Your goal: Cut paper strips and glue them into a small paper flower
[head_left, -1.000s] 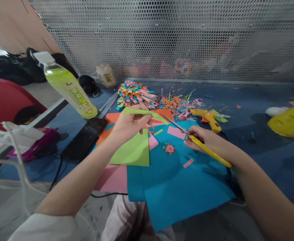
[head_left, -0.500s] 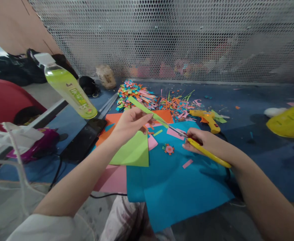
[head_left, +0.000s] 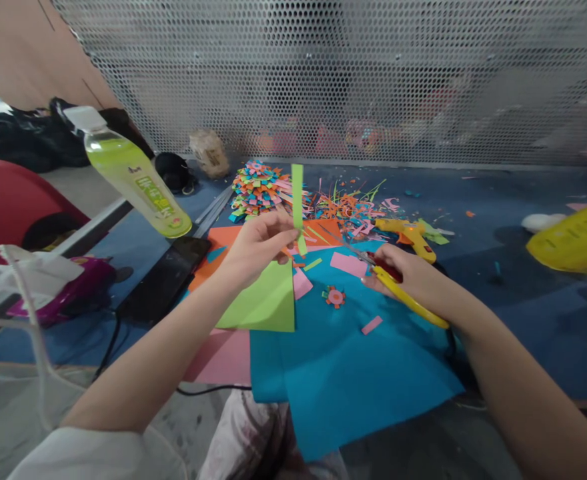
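My left hand (head_left: 268,243) pinches a light green paper strip (head_left: 297,197), which stands upright above the orange sheets. In my right hand (head_left: 403,273) are yellow-handled scissors (head_left: 408,300), their blades pointing left toward the strip without touching it. Below the hands lies a large blue sheet (head_left: 353,380), with a small pink and orange paper flower (head_left: 334,297) and a small pink piece (head_left: 372,325) on it. A green sheet (head_left: 263,300) is beneath my left wrist. Behind my left hand are stacked colourful paper flowers (head_left: 257,190).
Paper scraps (head_left: 348,207) lie behind the sheets, beside a yellow glue gun (head_left: 409,237). A green drink bottle (head_left: 133,177) and a black phone-like slab (head_left: 166,280) are on the left. A yellow container (head_left: 576,237) is at right. A perforated metal panel (head_left: 323,80) stands behind.
The green strip has turned from slanting toward the scissors to nearly upright, and the blades no longer meet it. A thin green sliver now shows near the blades.
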Demonstrator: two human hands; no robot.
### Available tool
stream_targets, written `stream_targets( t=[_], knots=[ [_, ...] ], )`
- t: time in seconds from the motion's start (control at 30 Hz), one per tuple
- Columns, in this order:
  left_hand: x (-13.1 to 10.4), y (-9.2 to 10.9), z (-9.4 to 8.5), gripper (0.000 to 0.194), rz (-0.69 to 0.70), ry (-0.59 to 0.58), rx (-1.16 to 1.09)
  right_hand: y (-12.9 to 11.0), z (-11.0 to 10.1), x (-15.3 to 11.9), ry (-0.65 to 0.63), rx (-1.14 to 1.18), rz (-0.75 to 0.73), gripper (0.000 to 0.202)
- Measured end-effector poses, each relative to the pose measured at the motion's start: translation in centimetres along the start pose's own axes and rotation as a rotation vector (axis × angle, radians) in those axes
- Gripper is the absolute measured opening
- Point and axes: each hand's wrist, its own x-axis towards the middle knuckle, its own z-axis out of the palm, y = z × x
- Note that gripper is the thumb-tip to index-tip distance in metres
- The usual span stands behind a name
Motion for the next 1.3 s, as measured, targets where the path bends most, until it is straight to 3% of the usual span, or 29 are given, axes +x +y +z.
stream_targets(
  t=[0.17, 0.6, 0.73, 0.93, 1.3],
  knots=[
    [-0.22, 0.16, 0.43, 0.010, -0.065, 0.020, 0.061, -0.82, -0.11, -0.07, 0.001, 0.024, 0.031, 0.031],
    [-0.75, 0.11, 0.50, 0.019, 0.039, -0.210, 0.311, -0.35, -0.07, -0.14, -0.036, 0.015, 0.000, 0.030],
    [-0.66, -0.07, 0.24, 0.018, 0.071, -0.188, 0.300, 0.03, 0.06, -0.07, -0.036, 0.011, -0.015, 0.026],
    [-0.81, -0.22, 0.41, 0.017, 0.080, -0.262, 0.368, -0.11, 0.10, 0.09, -0.031, 0.024, 0.008, 0.037],
    [-0.85, -0.20, 0.63, 0.017, 0.083, -0.260, 0.383, -0.66, 0.24, 0.04, -0.038, 0.026, 0.027, 0.040]
  ],
)
